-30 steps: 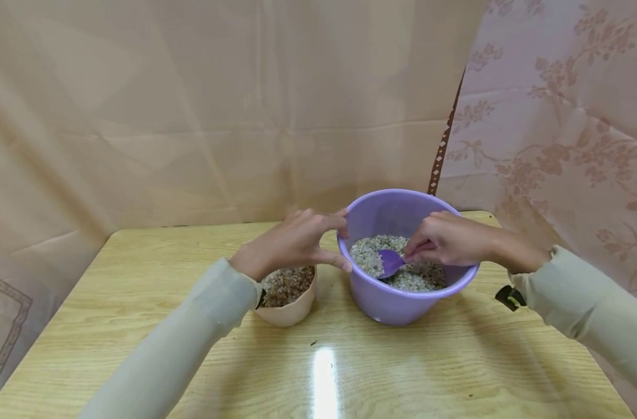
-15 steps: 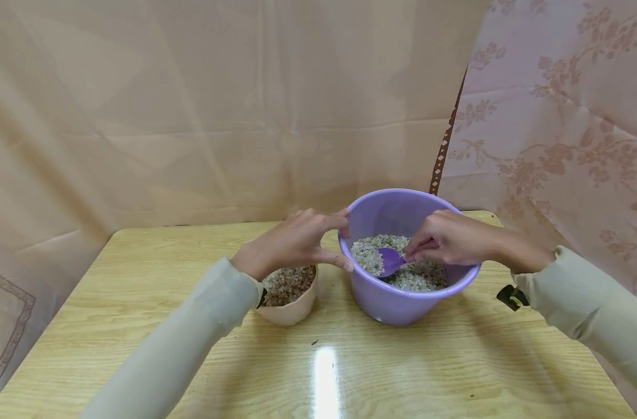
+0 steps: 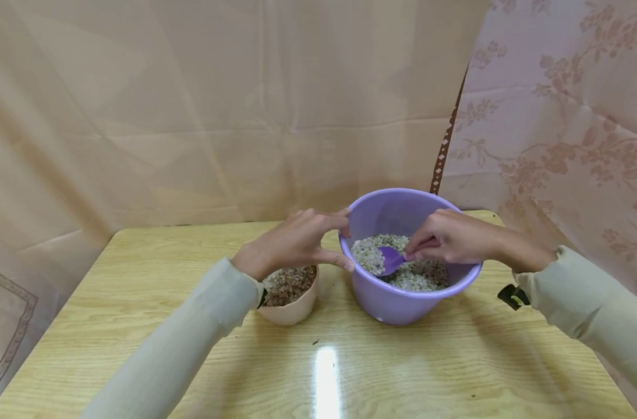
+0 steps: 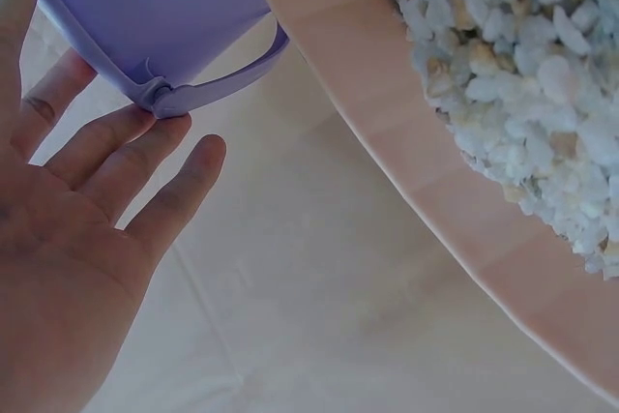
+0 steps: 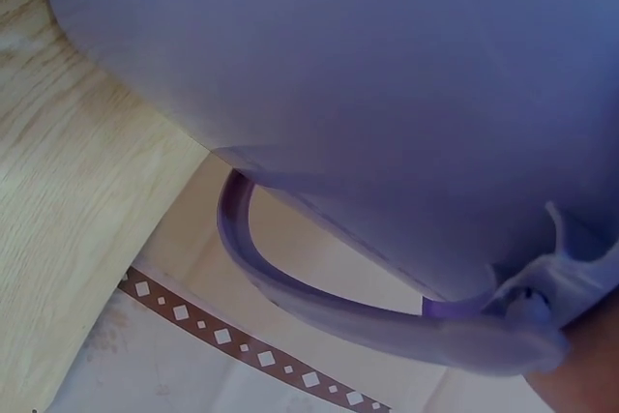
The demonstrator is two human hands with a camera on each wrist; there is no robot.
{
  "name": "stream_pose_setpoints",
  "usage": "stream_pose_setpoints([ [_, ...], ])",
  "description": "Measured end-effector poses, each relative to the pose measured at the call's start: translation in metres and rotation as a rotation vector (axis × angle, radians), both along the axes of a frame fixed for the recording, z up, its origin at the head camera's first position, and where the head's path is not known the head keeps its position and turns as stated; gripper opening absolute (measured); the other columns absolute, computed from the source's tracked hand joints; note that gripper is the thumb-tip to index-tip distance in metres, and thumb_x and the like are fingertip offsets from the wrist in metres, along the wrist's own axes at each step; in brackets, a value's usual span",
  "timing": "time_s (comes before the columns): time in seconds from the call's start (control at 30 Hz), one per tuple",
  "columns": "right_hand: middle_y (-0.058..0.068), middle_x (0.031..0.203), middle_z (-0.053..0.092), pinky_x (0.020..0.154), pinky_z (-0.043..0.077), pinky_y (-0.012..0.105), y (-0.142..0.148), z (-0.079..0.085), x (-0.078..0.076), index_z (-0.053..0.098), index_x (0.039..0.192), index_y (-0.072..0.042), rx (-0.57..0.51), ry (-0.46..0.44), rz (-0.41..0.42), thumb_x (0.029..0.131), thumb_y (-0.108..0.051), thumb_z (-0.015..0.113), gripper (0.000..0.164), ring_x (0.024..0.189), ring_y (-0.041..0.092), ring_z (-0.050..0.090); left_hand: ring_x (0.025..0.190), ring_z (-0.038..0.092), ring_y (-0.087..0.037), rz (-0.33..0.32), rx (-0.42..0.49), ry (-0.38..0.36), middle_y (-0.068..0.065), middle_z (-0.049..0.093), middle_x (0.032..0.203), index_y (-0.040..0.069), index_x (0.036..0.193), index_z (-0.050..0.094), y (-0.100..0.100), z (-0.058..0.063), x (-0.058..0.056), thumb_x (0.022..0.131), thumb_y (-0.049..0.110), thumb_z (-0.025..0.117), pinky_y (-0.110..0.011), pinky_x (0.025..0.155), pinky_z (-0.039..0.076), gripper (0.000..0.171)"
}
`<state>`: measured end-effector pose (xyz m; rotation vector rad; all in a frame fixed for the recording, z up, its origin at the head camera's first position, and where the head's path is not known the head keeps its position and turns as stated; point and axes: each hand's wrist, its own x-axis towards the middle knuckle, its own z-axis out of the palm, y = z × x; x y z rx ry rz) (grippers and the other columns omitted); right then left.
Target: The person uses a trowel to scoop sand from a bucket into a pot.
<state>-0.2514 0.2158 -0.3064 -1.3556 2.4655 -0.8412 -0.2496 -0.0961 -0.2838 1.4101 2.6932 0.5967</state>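
A purple bucket point(image 3: 397, 305) holds pale gravel point(image 3: 418, 274) and stands on the table. My right hand point(image 3: 449, 237) reaches over its rim and grips the handle of a small purple scoop point(image 3: 391, 261), whose blade lies against the gravel. My left hand point(image 3: 292, 241) rests at the bucket's left rim, thumb at the front and fingers farther back. In the left wrist view its fingers point(image 4: 131, 166) are fairly straight, some touching the bucket by its handle joint. Below that hand sits a peach-coloured pot point(image 3: 289, 311) of brownish and white gravel point(image 3: 289, 285), partly hidden by the wrist.
The wooden table point(image 3: 140, 326) carries both containers near its back edge. Beige cloth point(image 3: 245, 116) hangs behind, and floral cloth point(image 3: 570, 145) is at the right. The bucket's loop handle point(image 5: 319, 302) hangs outside it. A tiny dark bit point(image 3: 315, 342) lies on the table.
Hardly anything differs. The scoop's blade has tilted slightly in the gravel, while both hands keep their places; the whole view has drifted a little.
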Motion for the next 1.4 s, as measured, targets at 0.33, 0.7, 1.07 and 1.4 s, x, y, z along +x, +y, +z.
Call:
stream_pose_setpoints([
  [0.33,-0.004,0.092,0.077,0.07,0.056,0.023,0.001,0.005,0.002,0.079,0.098,-0.011,0.008,0.028,-0.037,0.087,-0.001,0.074,0.016,0.08,0.005,0.071,0.055,0.048,-0.008,0.001,-0.009,0.01,-0.013,0.049,0.146,0.021,0.099,0.069,-0.002,-0.001,0.001,0.077,0.053,0.078,-0.033,0.076,0.041,0.04],
  [0.7,-0.003,0.096,0.077,0.076,0.055,0.024,0.007,0.003,0.001,0.078,0.099,-0.008,-0.008,-0.02,-0.04,0.087,0.001,0.073,0.016,0.089,0.012,0.073,0.055,0.043,-0.006,-0.008,-0.004,-0.01,-0.013,0.046,0.148,0.018,0.101,0.07,0.0,-0.001,0.001,0.079,0.052,0.077,-0.029,0.071,0.042,0.041],
  [1.07,-0.003,0.098,0.076,0.078,0.055,0.024,0.01,0.007,0.003,0.078,0.101,-0.009,-0.011,-0.03,-0.075,0.088,-0.002,0.073,0.015,0.09,0.011,0.072,0.053,0.037,-0.007,-0.004,0.001,-0.016,-0.015,0.046,0.147,0.019,0.099,0.068,-0.001,-0.001,0.001,0.078,0.051,0.078,-0.03,0.071,0.044,0.039],
  [1.4,-0.005,0.096,0.076,0.076,0.055,0.023,0.011,0.008,0.005,0.078,0.1,-0.01,-0.006,0.028,-0.092,0.088,-0.002,0.074,0.015,0.087,0.006,0.071,0.052,0.045,-0.009,-0.015,0.017,-0.013,-0.014,0.047,0.147,0.021,0.096,0.067,-0.001,-0.002,0.0,0.078,0.052,0.078,-0.031,0.079,0.046,0.037],
])
